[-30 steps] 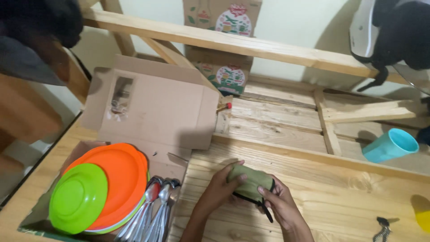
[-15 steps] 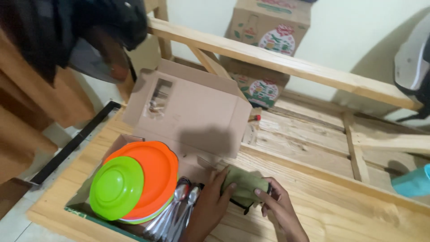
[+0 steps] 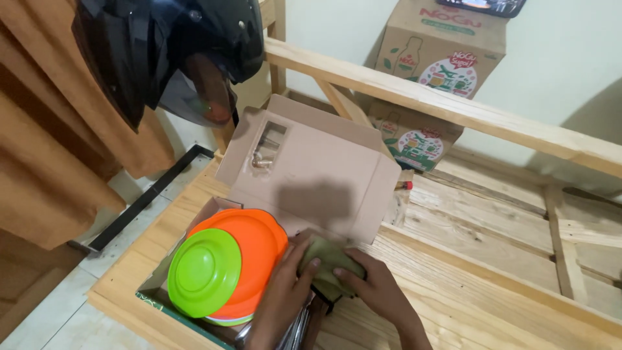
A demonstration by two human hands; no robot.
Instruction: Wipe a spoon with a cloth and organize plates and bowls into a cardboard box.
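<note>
The bench [image 3: 492, 272] is a bare pale-wood frame of planks and rails; it fills the right and lower part of the view. A brown curtain [image 3: 45, 149] hangs at the left edge. A dark helmet [image 3: 162, 45] with a tinted visor hangs at the upper left, above the bench corner. Two printed cartons [image 3: 447, 58] stand stacked against the wall behind the top rail.

An open box [image 3: 311, 175] of plain cardboard sits on the near left corner of the bench, its lid tilted up and back. Inside, an orange plate [image 3: 262, 243] lies on a stack, with a smaller green plate [image 3: 204, 272] on top of it, offset to the left. Metal cutlery [image 3: 301, 324] shows just right of the plates, partly hidden by the forearm.

A folded olive-green cloth [image 3: 327, 256] is at the right edge of the box opening, touching the orange plate's rim. The left hand [image 3: 291, 279] presses on its left side, fingers curled over the top. The right hand [image 3: 369, 288] clasps its right side. Both grips are narrow, closed on the cloth.

A small red object [image 3: 407, 185] lies on the bench behind the lid; its kind cannot be told.
</note>
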